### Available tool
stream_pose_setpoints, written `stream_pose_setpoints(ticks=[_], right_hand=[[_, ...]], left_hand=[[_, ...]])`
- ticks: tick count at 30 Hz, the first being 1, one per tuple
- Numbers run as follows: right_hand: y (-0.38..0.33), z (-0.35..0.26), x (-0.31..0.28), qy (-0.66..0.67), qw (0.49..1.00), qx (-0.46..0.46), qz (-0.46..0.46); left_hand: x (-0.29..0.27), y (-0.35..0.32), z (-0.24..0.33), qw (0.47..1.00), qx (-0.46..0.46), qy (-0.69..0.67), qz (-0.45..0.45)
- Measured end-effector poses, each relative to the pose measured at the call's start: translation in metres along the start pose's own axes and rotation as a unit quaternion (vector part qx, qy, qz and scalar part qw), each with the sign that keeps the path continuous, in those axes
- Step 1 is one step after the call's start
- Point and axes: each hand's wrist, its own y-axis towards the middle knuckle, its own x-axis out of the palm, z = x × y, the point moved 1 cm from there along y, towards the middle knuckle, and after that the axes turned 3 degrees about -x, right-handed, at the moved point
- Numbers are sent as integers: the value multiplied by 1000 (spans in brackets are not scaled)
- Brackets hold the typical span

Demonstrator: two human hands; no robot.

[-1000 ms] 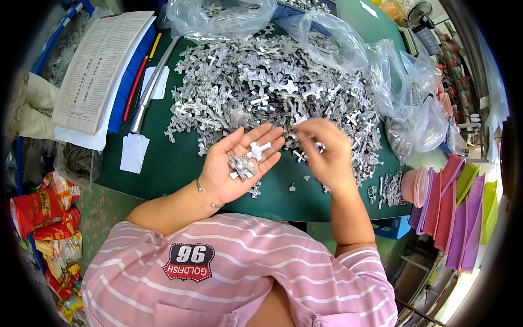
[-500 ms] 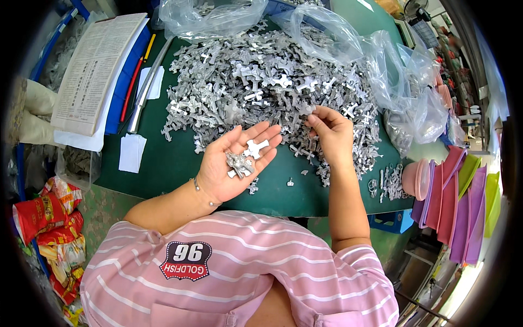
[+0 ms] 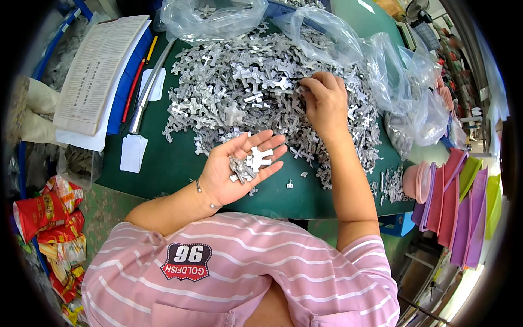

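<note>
In front of the pile [image 3: 218, 92], the left hand [image 3: 219, 173] lies palm up, fingers spread, bearing silvery crosses [image 3: 258, 158] (probably light, stiff, slippery; best pinched by an arm). Over it, the right hand [image 3: 328, 106] curls its fingers, whether around anything I cannot tell.

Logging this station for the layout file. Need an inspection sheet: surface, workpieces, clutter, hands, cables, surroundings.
Surface: green tabletop, largely covered.
Workpieces: large heap of silvery metal pieces, many cross-shaped; smaller pile at right.
Clutter: clear plastic bag at far side; printed sheet, metal rod and white cards at left.
Hands: left hand open, palm up, bearing several pieces; right hand at the heap, grip unclear.
Cables: nothing seen.
Surroundings: pink, purple and green plastic trays at right; red packets at left.
</note>
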Motion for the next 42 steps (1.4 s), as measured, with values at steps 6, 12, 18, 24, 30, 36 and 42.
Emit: stream_pose_setpoints(ticks=[6, 12, 18, 24, 30, 36, 42], right_hand=[[-6, -4, -16, 292, 900, 323, 4], [-17, -9, -30, 594, 674, 439, -6], [-29, -50, -29, 564, 791, 179, -156], [-12, -37, -1, 156, 987, 7, -22], [-2, -22, 9, 164, 983, 70, -43], [-11, -20, 5, 310, 911, 272, -13], [-23, -12, -14, 609, 664, 433, -36]], left_hand=[[-2, 0, 1, 1000, 10, -7, 20], [-2, 4, -2, 1000, -1, -4, 15], [-5, 5, -3, 1000, 6, 5, -11], [-6, 2, -3, 999, 9, -13, 31], [-2, -1, -4, 999, 9, -2, 37], [-5, -3, -3, 999, 13, -6, 34], [-6, 0, -3, 999, 9, -17, 36]])
